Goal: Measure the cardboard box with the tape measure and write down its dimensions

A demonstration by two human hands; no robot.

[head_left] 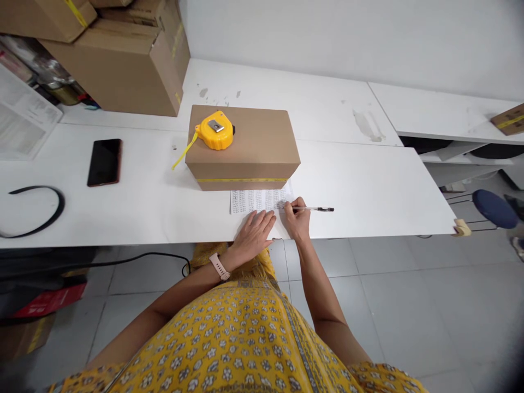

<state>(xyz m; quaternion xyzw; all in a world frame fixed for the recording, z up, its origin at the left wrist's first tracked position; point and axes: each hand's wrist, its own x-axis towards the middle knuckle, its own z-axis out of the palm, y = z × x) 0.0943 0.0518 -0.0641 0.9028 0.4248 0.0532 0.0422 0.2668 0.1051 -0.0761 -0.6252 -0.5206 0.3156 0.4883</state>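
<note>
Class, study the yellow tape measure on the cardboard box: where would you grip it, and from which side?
Grip the tape measure by its round body, across the curved edges, from above. It lies flat on the cardboard box, metal clip up; its yellow strap trails left, so avoid that side.

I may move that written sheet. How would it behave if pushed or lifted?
The sheet looks thin, so likely floppy and very light. On the smooth white table it would probably slide easily; the left hand pins it.
</note>
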